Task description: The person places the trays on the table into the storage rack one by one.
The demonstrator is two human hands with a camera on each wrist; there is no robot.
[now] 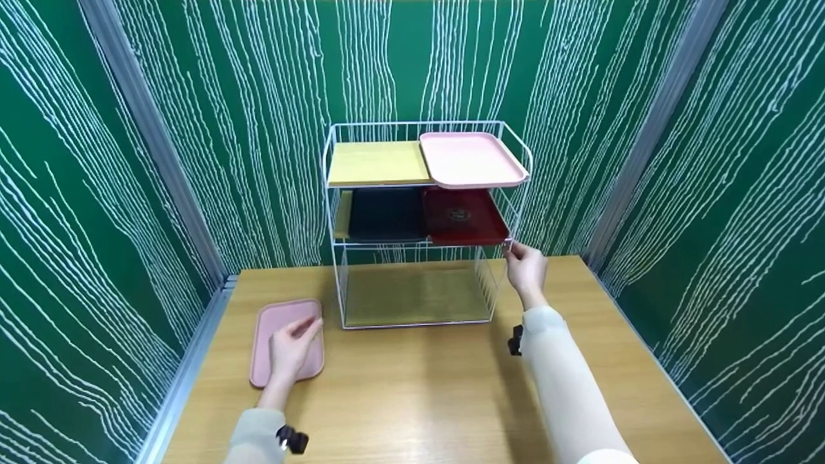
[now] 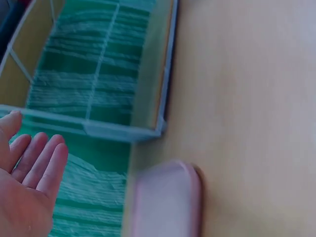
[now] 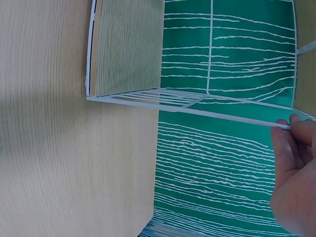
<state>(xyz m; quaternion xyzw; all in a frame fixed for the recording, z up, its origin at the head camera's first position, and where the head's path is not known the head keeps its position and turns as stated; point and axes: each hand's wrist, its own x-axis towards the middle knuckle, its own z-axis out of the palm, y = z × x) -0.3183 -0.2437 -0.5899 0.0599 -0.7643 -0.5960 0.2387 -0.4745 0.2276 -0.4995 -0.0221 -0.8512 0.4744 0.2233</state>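
Observation:
A white wire shelf rack (image 1: pixel 417 325) with three tiers stands at the back of the table. My right hand (image 1: pixel 527 265) pinches its front right post just under the middle tier; in the right wrist view the thumb and fingers meet on that white wire (image 3: pixel 237 119). Over a pink tray (image 1: pixel 267 328) lying on the table left of the rack, my left hand (image 1: pixel 293 345) hovers with nothing in it. Its fingers (image 2: pixel 42 160) look nearly straight in the left wrist view. The middle tier holds a dark blue tray (image 1: pixel 388 214) beside a dark red tray (image 1: pixel 464 222).
On the top tier, a light pink tray (image 1: pixel 474 160) lies at the right, its front edge over the rim, beside the bare yellowish board (image 1: pixel 377 162). Another board (image 1: pixel 416 293) forms the bottom tier. Green walls with white streaks (image 1: pixel 258 129) enclose the wooden table (image 1: pixel 412 393).

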